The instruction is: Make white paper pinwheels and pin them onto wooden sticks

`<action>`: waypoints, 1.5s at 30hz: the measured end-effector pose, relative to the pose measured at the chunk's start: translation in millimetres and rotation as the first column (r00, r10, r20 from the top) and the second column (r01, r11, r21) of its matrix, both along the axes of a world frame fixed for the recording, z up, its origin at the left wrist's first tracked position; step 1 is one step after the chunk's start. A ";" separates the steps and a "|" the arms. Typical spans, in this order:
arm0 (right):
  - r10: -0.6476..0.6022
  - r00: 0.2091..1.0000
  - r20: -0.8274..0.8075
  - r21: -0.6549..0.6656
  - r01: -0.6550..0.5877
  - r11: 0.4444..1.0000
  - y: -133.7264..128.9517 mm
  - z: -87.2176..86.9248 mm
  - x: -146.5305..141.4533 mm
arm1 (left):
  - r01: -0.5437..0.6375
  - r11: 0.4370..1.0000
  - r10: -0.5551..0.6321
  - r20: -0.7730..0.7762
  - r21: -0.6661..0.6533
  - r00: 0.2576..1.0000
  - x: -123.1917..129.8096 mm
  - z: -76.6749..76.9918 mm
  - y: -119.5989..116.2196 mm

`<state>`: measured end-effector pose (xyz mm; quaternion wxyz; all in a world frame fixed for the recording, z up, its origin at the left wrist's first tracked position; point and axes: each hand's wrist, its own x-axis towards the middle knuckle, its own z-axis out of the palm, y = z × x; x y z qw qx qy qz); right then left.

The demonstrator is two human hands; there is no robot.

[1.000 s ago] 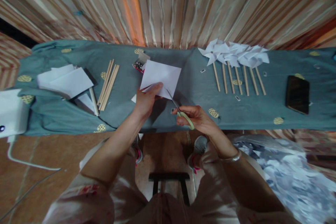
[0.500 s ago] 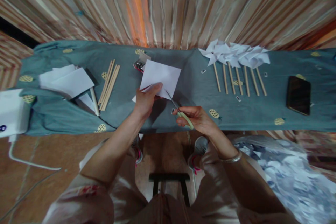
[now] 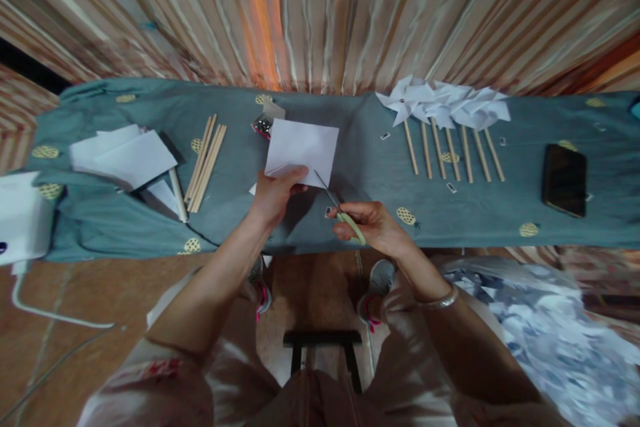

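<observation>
A square sheet of white paper (image 3: 303,145) is pinched at its lower left by my left hand (image 3: 278,195), the thumb on top. My right hand (image 3: 371,225) grips scissors (image 3: 351,223) with pale green handles; their blades lie over the sheet's lower edge, right of my left thumb. Whether the blades are cutting into the paper I cannot tell. Just behind the sheet's upper left corner stands a small open box (image 3: 263,123) of shiny metal bits.
Several wooden sticks (image 3: 207,163) lie left of my hands, beside white paper sheets (image 3: 125,157) and a whitish rod. White paper pinwheels (image 3: 445,101) on sticks lie at the back right, a phone (image 3: 565,180) farther right. A clear bag (image 3: 550,333) of white pieces stands below the table's right side.
The paper has turned slightly clockwise and shifted a little left with my left hand. My right hand and the scissors stay nearly in place.
</observation>
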<state>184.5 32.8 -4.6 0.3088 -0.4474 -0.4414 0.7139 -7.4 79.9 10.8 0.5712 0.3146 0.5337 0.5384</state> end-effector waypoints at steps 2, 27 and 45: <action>0.003 1.000 0.000 -0.008 -0.003 1.000 0.3 1.0 0.2 | 0.013 1.000 -0.013 -0.006 -0.014 1.000 0.9 2.0 -1.1; -0.027 0.998 -0.049 -0.060 0.024 0.998 2.6 -0.6 0.7 | 0.046 0.998 -0.046 0.024 -0.036 0.999 6.4 0.9 -6.4; -0.066 0.996 -0.054 -0.129 0.058 0.990 3.0 3.6 -2.4 | 0.069 0.997 -0.069 -0.002 -0.028 0.998 6.7 0.4 -8.8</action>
